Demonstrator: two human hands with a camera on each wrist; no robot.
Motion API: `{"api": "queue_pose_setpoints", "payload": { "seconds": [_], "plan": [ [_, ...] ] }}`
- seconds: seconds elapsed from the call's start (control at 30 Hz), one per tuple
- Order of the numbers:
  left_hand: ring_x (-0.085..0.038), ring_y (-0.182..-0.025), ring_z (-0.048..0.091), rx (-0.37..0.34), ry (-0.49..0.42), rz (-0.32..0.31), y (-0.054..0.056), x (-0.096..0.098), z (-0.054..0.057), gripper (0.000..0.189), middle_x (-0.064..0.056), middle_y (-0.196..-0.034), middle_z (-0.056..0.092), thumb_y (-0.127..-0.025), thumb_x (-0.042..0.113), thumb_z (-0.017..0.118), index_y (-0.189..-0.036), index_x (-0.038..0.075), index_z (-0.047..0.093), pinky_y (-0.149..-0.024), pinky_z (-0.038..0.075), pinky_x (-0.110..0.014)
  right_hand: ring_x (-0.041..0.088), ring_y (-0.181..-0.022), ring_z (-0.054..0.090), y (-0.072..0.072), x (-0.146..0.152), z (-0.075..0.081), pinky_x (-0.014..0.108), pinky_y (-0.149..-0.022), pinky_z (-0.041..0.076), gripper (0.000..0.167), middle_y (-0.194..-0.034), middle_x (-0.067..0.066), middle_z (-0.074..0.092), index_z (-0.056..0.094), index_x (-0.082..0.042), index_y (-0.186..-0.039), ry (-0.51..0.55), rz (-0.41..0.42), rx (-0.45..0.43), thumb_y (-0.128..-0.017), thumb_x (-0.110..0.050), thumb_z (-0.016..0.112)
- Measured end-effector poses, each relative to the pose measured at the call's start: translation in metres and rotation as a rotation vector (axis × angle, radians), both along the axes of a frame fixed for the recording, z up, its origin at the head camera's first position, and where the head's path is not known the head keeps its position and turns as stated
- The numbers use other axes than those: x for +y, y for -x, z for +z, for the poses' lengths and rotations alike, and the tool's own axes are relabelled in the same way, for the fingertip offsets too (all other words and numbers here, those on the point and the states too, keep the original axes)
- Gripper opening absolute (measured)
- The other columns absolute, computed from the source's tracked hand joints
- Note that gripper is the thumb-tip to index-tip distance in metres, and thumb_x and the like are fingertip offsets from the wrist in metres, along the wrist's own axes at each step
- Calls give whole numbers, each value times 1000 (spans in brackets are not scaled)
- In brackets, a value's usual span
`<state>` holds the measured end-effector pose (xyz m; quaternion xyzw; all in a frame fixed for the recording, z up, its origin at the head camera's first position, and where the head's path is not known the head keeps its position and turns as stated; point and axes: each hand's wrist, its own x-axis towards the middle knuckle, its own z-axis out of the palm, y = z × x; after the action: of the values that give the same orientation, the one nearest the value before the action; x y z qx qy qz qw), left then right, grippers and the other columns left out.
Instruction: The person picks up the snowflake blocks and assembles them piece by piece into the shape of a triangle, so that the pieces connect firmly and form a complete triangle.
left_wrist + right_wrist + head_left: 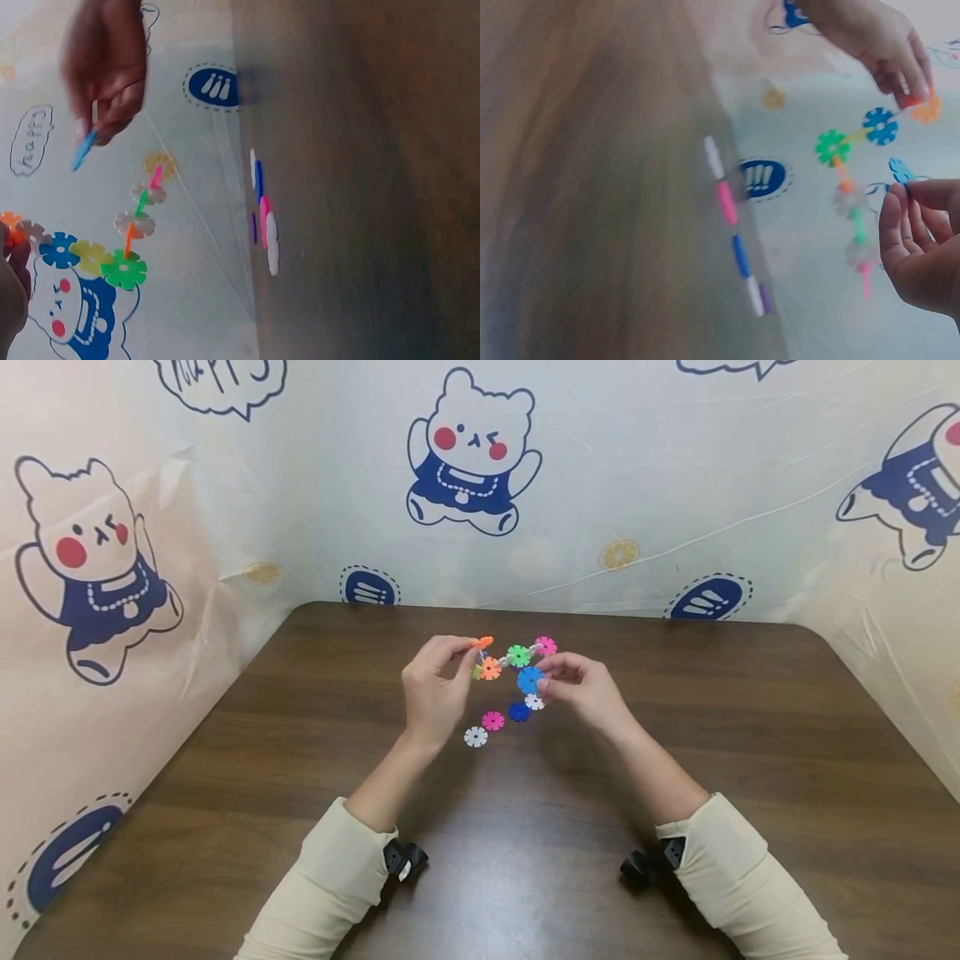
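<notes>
My left hand (437,689) pinches the orange end disc (487,642) of a chain of notched plastic snowflake discs. The chain hangs and bends across the air; the left wrist view shows blue, yellow and green discs (124,270) slotted together with white, orange and pink ones. A single light blue snowflake disc (898,171) is between the thumb and fingers of my right hand (590,696). This disc is apart from the chain in the right wrist view. Part of the left hand lies outside the left wrist view.
Loose discs lie flat in a row on the brown table (525,877): a white disc (476,737), a pink disc (492,721), a dark blue disc (519,712) and another white disc (534,702). A purple disc (764,298) lies beside the row. Behind the table hangs a printed sheet (615,460).
</notes>
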<state>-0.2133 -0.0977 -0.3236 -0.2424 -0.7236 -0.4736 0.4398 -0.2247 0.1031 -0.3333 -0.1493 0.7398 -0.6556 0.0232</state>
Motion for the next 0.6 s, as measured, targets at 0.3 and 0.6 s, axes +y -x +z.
{"api": "queue_pose_setpoints", "payload": {
  "seconds": [0.3, 0.6],
  "plan": [
    [-19, -81, 61, 0, 137, -23, -8, 10, -3, 14, -11, -85, 67, -76, -4, 72, -90, -4, 68, -72, 51, -30, 15, -67, 61, -6, -1, 12, 29, -67, 53, 19, -80, 7, 58, 57, 6, -103, 250, -49, -31, -85, 4, 62],
    [-18, -77, 62, 49, 194, -45, -11, 17, -4, 10, -11, -83, 67, -78, -1, 71, -87, -3, 68, -69, 48, -27, 15, -70, 61, -12, -4, 18, 29, -69, 53, 14, -82, 6, 58, 59, -1, -100, 330, -86, -61, -86, 1, 61]
  ]
}}
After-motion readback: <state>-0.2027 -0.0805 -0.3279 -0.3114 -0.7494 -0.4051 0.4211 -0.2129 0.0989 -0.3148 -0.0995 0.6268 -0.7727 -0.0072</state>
